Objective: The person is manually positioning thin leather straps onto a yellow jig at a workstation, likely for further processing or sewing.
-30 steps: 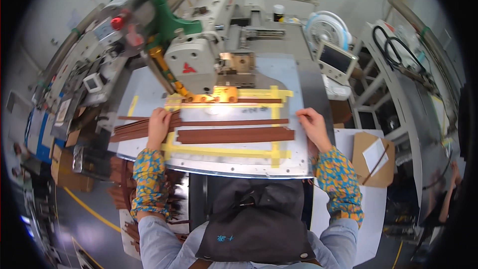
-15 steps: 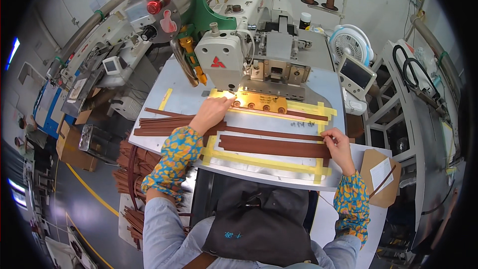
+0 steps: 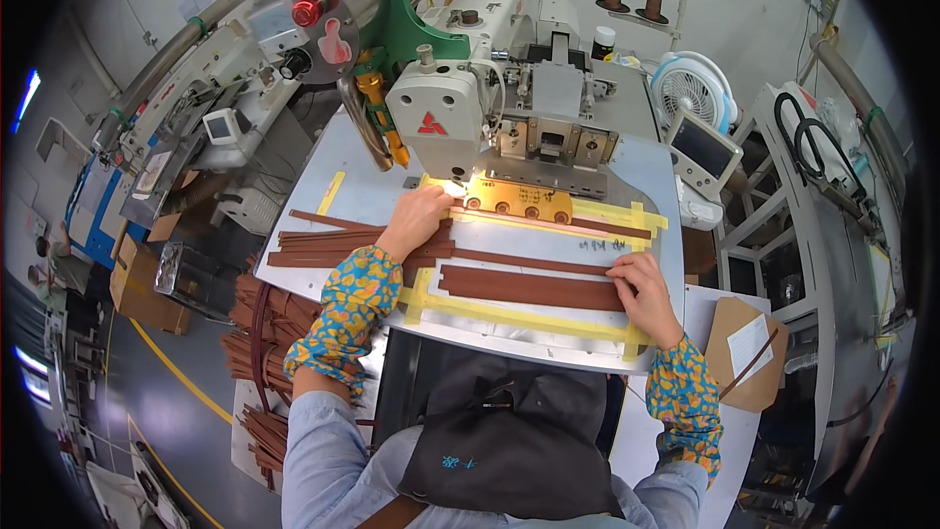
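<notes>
My left hand (image 3: 419,218) is closed, fingertips at the left end of a thin brown strip (image 3: 607,229). That strip lies along the front edge of a brass-coloured plate (image 3: 519,201), close under the lit sewing machine head (image 3: 438,118). My right hand (image 3: 641,296) pinches the right end of another narrow brown strip (image 3: 534,262), thumb and forefinger together. Just in front of that strip lies a wider brown band of strips (image 3: 529,287), reaching up to my right fingers. More brown strips (image 3: 323,247) fan out at the left, partly hidden by my left hand and forearm.
Yellow tape (image 3: 529,324) marks the pale machine table. A control screen (image 3: 703,150) and a white fan (image 3: 690,93) stand at the right. Bundles of brown strips (image 3: 257,333) hang low at the left. A brown envelope (image 3: 729,348) lies at the lower right.
My right hand has shifted left, from the tape at the right edge onto the ends of the strips. My left hand stays by the brass-coloured plate. The view has moved slightly.
</notes>
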{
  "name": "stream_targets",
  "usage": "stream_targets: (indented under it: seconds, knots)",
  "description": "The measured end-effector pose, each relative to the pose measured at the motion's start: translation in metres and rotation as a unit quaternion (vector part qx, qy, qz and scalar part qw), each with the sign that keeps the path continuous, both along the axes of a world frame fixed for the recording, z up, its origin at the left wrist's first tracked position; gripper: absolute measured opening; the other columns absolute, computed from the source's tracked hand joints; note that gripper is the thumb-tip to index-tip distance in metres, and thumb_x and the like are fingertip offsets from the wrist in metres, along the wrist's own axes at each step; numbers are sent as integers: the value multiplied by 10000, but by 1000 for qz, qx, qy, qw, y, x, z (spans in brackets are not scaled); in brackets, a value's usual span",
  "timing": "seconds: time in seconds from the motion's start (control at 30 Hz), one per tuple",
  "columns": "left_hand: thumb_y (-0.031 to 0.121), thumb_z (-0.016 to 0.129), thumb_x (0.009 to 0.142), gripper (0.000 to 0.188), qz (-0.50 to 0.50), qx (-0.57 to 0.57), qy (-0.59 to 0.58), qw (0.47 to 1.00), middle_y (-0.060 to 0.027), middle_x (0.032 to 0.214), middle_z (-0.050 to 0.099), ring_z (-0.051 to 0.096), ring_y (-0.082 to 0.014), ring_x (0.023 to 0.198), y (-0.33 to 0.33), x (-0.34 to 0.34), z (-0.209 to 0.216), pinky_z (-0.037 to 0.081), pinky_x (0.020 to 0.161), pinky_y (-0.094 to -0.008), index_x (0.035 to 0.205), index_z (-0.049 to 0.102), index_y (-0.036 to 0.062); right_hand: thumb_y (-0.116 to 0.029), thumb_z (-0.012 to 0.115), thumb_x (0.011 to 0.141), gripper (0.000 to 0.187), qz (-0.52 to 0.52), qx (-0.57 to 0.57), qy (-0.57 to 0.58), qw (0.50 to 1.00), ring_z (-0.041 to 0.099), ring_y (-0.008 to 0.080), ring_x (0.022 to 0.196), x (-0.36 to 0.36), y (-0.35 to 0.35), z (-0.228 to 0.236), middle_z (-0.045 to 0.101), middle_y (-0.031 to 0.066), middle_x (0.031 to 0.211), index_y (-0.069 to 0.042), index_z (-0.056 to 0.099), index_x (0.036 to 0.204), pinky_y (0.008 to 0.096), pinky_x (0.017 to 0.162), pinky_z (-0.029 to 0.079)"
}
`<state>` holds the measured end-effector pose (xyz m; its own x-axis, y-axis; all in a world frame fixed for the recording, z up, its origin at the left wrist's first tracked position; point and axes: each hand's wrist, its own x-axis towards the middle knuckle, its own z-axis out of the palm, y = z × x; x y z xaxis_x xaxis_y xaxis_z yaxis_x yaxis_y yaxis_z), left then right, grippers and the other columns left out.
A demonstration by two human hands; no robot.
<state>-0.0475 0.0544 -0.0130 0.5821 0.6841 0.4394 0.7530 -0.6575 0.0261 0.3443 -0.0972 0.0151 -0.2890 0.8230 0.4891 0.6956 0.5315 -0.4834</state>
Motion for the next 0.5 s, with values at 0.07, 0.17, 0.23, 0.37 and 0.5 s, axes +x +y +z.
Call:
stream_targets:
  seconds: [0.07,0.17,0.23,0.37,0.5]
  knots:
    - [103,576,825,49,17,6,-38,999,-45,798,590,606,-238,866,0,-6,-6,481,695,-375,792,606,83,55,625,787,124,-19,10,18,1000,555,300,940,2,11,-6,616,97,944,-10,658,887,363,820,471]
    - [90,614,802,30,21,19,-122,992,-34,835,609,589,-236,905,1,-9,-15,461,733,-371,784,591,82,61,618,792,125,-55,28,49,997,554,303,936,5,20,-14,619,105,947,-5,655,891,361,814,471]
    - [74,631,790,50,19,5,-167,986,-24,881,630,585,-237,921,2,-7,-18,453,748,-371,780,582,82,66,605,802,116,-89,41,68,993,553,297,932,8,24,-18,622,112,946,3,649,889,356,803,471]
    - [70,616,803,49,2,15,-167,986,-26,893,638,584,-238,943,3,-9,-21,452,755,-380,778,575,77,68,595,803,120,-126,53,72,988,555,296,919,18,27,-29,623,110,939,1,642,890,351,796,470]
    - [63,590,798,50,4,-21,-151,988,-42,884,639,576,-249,971,4,-12,-21,452,770,-392,759,560,64,63,580,811,125,-164,61,90,980,563,286,907,23,27,-28,630,106,941,-10,637,895,352,801,466]
